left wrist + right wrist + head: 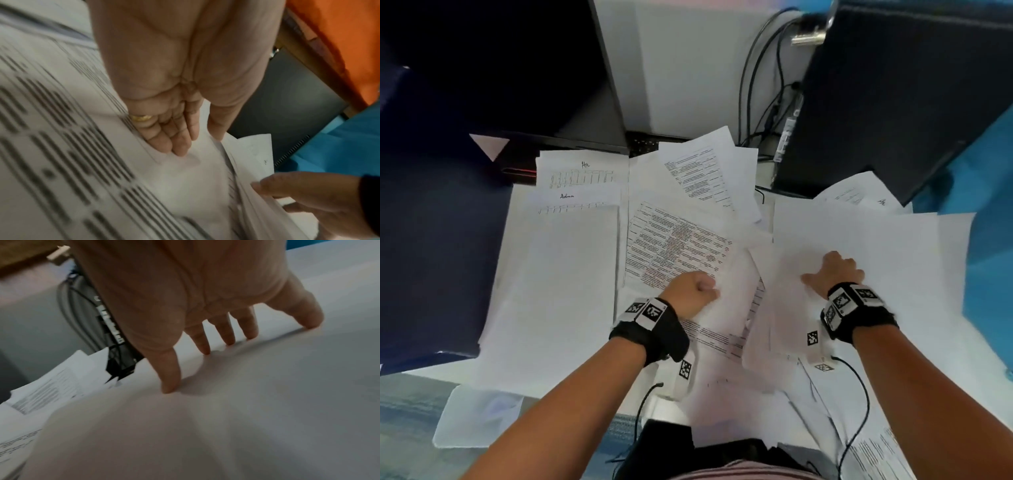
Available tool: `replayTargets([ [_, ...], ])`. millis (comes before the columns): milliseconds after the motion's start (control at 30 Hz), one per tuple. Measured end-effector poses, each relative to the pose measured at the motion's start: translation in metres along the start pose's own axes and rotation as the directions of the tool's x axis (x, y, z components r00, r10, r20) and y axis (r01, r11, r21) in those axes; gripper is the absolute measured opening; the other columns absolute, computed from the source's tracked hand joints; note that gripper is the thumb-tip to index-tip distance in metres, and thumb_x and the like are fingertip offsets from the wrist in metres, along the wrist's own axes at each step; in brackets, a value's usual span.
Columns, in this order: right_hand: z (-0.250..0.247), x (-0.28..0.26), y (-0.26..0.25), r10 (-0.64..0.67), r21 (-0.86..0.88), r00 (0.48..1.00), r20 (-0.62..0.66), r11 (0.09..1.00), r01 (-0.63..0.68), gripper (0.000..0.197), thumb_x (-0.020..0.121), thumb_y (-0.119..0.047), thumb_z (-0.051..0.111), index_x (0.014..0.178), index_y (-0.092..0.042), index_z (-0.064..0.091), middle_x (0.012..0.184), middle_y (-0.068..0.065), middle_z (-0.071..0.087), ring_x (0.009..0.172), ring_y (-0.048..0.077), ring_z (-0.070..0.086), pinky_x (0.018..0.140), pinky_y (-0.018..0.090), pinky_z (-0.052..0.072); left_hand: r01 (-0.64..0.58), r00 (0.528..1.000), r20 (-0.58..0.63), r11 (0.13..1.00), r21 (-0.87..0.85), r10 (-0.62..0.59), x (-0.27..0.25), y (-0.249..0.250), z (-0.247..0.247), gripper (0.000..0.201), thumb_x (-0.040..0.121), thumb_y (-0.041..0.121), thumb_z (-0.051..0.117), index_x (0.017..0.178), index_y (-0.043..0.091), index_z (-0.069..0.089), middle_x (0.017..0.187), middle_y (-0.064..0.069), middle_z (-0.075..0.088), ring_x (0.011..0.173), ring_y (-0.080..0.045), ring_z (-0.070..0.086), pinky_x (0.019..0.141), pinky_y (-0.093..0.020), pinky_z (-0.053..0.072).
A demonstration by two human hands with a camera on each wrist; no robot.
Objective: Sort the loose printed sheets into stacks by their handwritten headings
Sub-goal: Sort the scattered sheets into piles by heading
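Observation:
Loose printed sheets (678, 246) cover the desk, several fanned out in the middle. At the left lie two sheets with handwritten headings, "Hr" (585, 171) and "Admin" (566, 202), above a blank-faced pile (558, 274). My left hand (702, 289) is curled and pinches the edge of a printed sheet (185, 178) between thumb and fingers (170, 142). My right hand (832, 270) stands on spread fingertips (170, 386), pressing down on a blank-backed sheet (246, 402) at the right. What is written on that sheet is hidden.
A dark monitor (500, 68) stands at the back left, with a keyboard (643, 144) under the papers. A black computer tower (893, 85) and cables (767, 102) are at the back right. Some sheets (476, 414) overhang the desk's front edge.

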State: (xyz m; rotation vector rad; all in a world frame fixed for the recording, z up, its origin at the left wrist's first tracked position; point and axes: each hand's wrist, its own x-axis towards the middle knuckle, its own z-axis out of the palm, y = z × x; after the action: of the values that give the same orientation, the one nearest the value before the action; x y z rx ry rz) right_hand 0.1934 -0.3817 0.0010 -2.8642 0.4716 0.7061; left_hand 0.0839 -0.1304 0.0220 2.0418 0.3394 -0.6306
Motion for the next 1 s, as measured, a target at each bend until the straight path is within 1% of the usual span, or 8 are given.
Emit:
replayTargets([
  [100,0.004,0.001,0.014,0.004,0.011,1.0,0.02,1.0,-0.004,0.078,0.079,-0.055,0.063,0.136,-0.01,0.036,0.137,0.019,0.038,0.124,0.04,0.037,0.097,0.046,0.038,-0.013,0.999,0.03,1.0,-0.01,0.013,0.008,0.02,0.029,0.049,0.095,0.025,0.054,0.14,0.008,0.042,0.124,-0.005,0.058,0.117,-0.02,0.053,0.092,-0.022,0.038],
  [167,0.007,0.004,0.019,-0.031,-0.004,0.999,0.018,1.0,0.031,0.08,0.079,-0.06,0.06,0.137,-0.011,0.035,0.138,0.018,0.038,0.125,0.04,0.037,0.098,0.045,0.038,-0.012,0.999,0.046,0.993,-0.115,0.018,0.013,0.032,0.046,0.068,0.095,0.024,0.053,0.15,0.014,0.016,0.099,-0.001,0.061,0.092,-0.017,0.057,0.075,-0.022,0.044],
  [233,0.008,0.005,0.022,-0.062,0.005,0.998,0.019,0.998,0.062,0.079,0.079,-0.06,0.058,0.138,-0.013,0.036,0.138,0.017,0.038,0.125,0.039,0.037,0.098,0.044,0.038,-0.066,0.996,0.04,0.979,-0.195,0.075,0.017,0.045,0.061,0.075,0.095,0.019,0.052,0.151,0.026,0.003,0.106,-0.002,0.056,0.079,-0.012,0.056,0.066,-0.018,0.045],
  [400,0.002,0.011,0.03,-0.1,0.04,0.995,0.015,0.994,0.099,0.07,0.084,-0.057,0.053,0.139,-0.016,0.038,0.14,0.012,0.043,0.126,0.035,0.04,0.1,0.04,0.035,-0.175,0.982,0.066,0.983,-0.056,0.179,0.028,0.056,0.076,0.051,0.094,0.019,0.056,0.143,0.02,0.04,0.127,-0.006,0.05,0.122,-0.019,0.049,0.096,-0.018,0.034],
  [533,-0.008,0.018,0.036,-0.01,0.217,0.995,-0.101,0.976,0.032,0.049,0.083,-0.041,0.055,0.127,-0.019,0.051,0.13,0.01,0.053,0.12,0.033,0.047,0.096,0.041,0.038,-0.159,0.968,-0.242,0.908,-0.388,0.066,0.032,0.052,0.071,0.028,0.078,0.016,0.078,0.104,0.012,0.068,0.078,0.0,0.055,0.077,-0.019,0.059,0.076,-0.027,0.049],
  [700,-0.012,0.024,0.039,0.113,0.305,0.983,-0.147,0.95,-0.064,0.047,0.085,-0.032,0.056,0.129,-0.015,0.047,0.131,0.015,0.045,0.12,0.036,0.042,0.096,0.043,0.038,-0.15,0.879,-0.467,0.876,-0.458,-0.093,0.037,0.034,0.047,0.033,0.071,0.005,0.079,0.093,0.015,0.056,0.072,0.005,0.043,0.066,-0.015,0.047,0.058,-0.018,0.042],
  [833,-0.013,0.024,0.033,0.137,0.375,0.985,-0.101,0.923,-0.089,0.06,0.084,-0.031,0.058,0.135,-0.007,0.037,0.136,0.02,0.04,0.124,0.04,0.041,0.099,0.046,0.038,-0.14,0.907,-0.419,0.912,-0.386,-0.038,0.031,0.012,0.013,0.042,0.075,-0.006,0.07,0.103,0.017,0.048,0.083,0.003,0.058,0.071,-0.017,0.058,0.062,-0.015,0.049],
  [1000,-0.018,0.018,0.026,0.202,0.423,0.976,-0.08,0.894,-0.15,0.063,0.083,-0.031,0.059,0.134,-0.004,0.036,0.136,0.021,0.038,0.123,0.04,0.043,0.096,0.045,0.04,-0.107,0.919,-0.379,0.862,-0.496,-0.104,0.022,-0.023,-0.021,0.053,0.074,-0.014,0.066,0.099,0.031,0.054,0.103,-0.008,0.066,0.095,-0.031,0.065,0.088,-0.046,0.054],
])
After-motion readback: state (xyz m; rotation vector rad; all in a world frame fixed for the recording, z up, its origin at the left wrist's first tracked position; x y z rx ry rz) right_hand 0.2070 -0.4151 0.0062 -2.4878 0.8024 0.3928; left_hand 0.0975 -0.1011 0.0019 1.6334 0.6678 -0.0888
